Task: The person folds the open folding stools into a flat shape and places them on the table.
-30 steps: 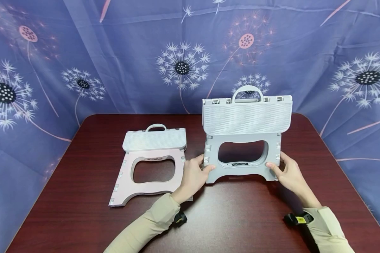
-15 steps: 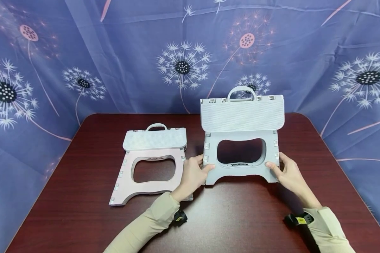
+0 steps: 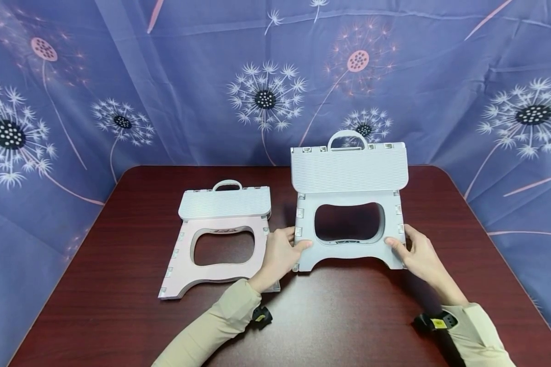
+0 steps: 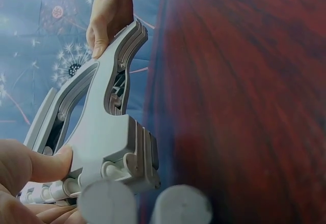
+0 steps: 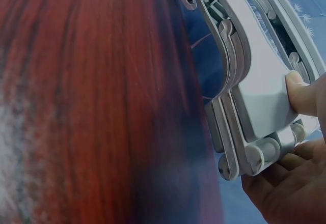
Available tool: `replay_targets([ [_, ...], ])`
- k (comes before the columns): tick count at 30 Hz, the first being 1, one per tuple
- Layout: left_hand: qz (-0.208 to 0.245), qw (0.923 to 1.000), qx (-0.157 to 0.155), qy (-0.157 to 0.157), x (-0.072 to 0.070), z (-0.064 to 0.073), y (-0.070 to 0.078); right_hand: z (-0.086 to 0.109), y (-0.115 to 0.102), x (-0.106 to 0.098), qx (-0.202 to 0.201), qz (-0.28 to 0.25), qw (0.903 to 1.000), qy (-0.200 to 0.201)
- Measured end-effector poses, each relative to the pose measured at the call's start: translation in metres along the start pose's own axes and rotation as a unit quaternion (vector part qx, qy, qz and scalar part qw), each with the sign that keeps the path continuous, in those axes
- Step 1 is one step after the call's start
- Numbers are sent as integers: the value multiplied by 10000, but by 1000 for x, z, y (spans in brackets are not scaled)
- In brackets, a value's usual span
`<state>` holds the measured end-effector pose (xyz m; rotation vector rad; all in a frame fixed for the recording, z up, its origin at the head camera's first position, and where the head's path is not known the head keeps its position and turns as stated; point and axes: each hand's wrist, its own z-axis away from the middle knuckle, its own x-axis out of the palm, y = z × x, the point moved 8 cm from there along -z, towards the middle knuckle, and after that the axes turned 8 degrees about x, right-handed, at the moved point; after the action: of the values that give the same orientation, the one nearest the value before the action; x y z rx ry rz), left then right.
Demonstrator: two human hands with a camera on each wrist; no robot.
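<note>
A pale grey-blue folding step stool [image 3: 350, 171], folded flat, stands facing me at the right of the head view, its loop handle at the top. My left hand [image 3: 280, 253] grips its lower left leg, thumb on the front face and fingers behind. On the opposite leg my right hand [image 3: 420, 256] holds it the same way, as the right wrist view shows with the thumb [image 5: 300, 94] on the panel. Just left of my left hand lies a second folded step stool [image 3: 225, 204], with a white top and pink legs; my forearm hides its lower right corner.
The dark red wooden table [image 3: 119, 326] has its far edge against a blue dandelion-print cloth [image 3: 188, 92]. Black wrist straps [image 3: 433, 320] sit at both cuffs. Two pale rounded ends [image 4: 108, 203] show low in the left wrist view; their source is unclear.
The grey-blue stool has shifted slightly left and turned a little, and its top now sits a bit lower. Both hands keep their hold. The pink and white stool has not moved.
</note>
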<state>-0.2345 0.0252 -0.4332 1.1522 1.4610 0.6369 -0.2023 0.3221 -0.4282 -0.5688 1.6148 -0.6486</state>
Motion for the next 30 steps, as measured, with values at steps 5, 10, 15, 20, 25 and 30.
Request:
replay_targets([
  [5, -25, 10000, -58, 1, 1, 0, -1, 1, 1, 1, 67, 40, 10000, -27],
  [10, -42, 9999, -123, -32, 3, 1, -2, 1, 3, 1, 76, 31, 10000, -31],
  [15, -68, 9999, -123, -32, 4, 1, -3, 2, 6, 3, 93, 35, 9999, -94],
  [20, -89, 9998, -193, -54, 4, 1, -4, 0, 6, 2, 55, 35, 10000, -64],
  [25, -164, 9995, -261, -87, 5, 0, -5, -1, 6, 3, 99, 41, 9998, -154],
  [30, -242, 9992, -287, -114, 5, 0, -6, 0, 6, 3, 162, 2, 9996, -246],
])
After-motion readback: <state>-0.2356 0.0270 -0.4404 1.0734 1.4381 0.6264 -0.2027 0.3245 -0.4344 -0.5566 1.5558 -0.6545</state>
